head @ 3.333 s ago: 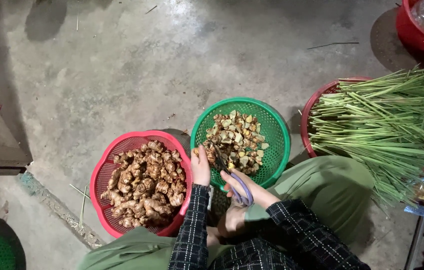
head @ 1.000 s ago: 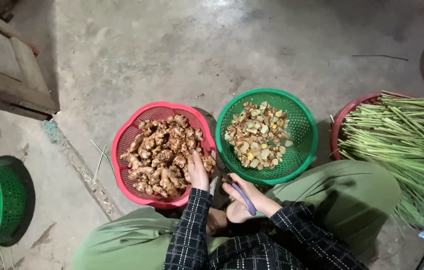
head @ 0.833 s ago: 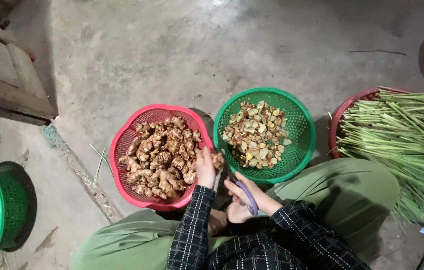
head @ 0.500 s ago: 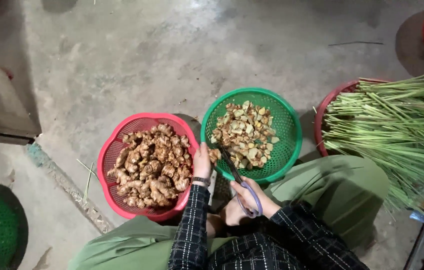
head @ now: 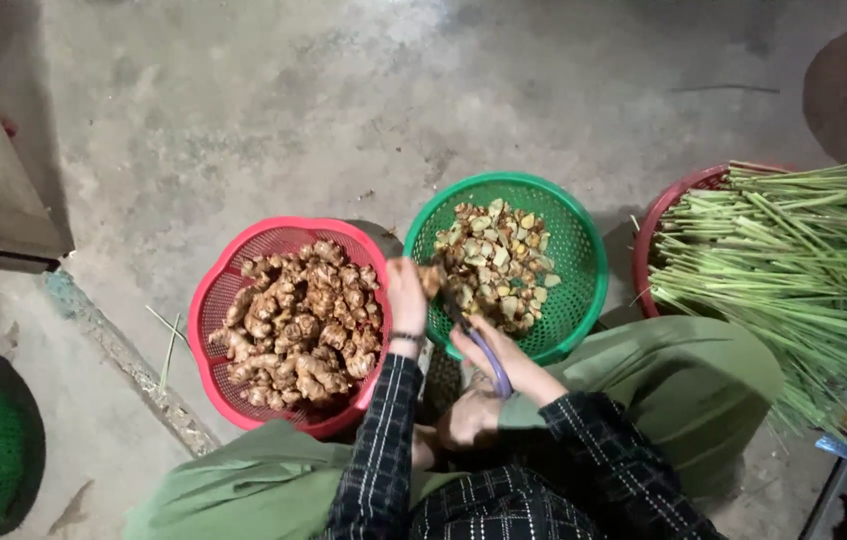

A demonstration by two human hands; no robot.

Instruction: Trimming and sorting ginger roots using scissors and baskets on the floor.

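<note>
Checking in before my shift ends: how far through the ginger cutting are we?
Done so far: the green basket holds a layer of cut ginger pieces. In hand: the left hand holds a piece of root over that basket's rim, and the right hand works a purple-handled cutter at it. Left: the red basket is heaped with whole ginger roots, so most remains.
</note>
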